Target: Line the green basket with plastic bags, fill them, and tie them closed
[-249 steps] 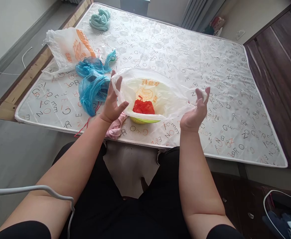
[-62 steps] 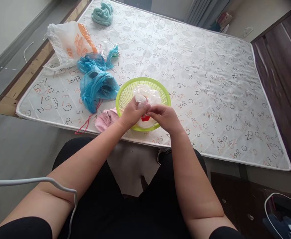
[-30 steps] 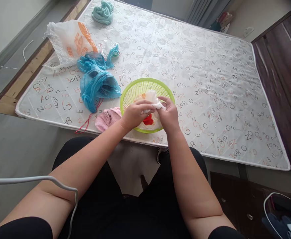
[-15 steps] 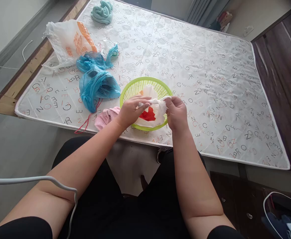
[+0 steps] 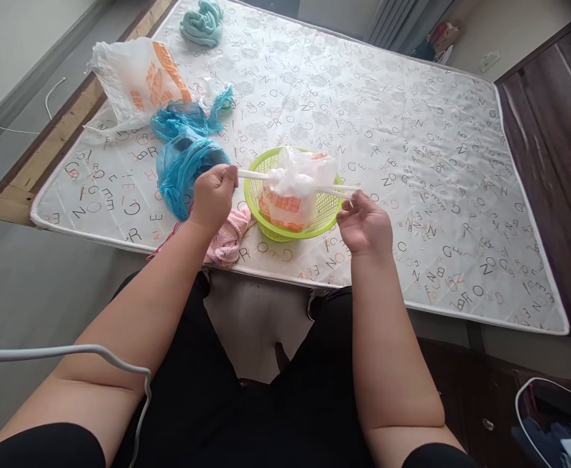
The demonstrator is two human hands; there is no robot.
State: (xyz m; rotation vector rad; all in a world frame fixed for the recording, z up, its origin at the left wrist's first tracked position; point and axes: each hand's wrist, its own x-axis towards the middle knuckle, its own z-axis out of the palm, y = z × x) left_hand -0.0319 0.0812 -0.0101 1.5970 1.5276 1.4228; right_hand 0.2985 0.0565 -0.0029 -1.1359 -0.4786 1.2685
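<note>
A white plastic bag [image 5: 289,201] with orange print is bunched up in a green plastic basket [image 5: 266,229]. Its two handles are stretched out sideways from a gathered knot at the top. My left hand [image 5: 214,192] is closed in a fist around the left handle, beside the blue bag. On the right, my right hand [image 5: 366,222] pinches the other handle between thumb and fingers, just past the basket's rim. The basket tips slightly, its near base showing. What the bag contains is hidden.
Left of the basket lie blue plastic bags [image 5: 168,172], a pink cloth [image 5: 229,237] and a large white bag [image 5: 136,81]. A teal cloth [image 5: 202,25] rests at the far edge of the mattress [image 5: 412,162]. A grey cable [image 5: 71,351] crosses my left arm.
Both hands have moved apart, pulling the bag's handles taut to either side. The bag now looks bunched and knotted, and the basket has tilted. The pink cloth sits further right.
</note>
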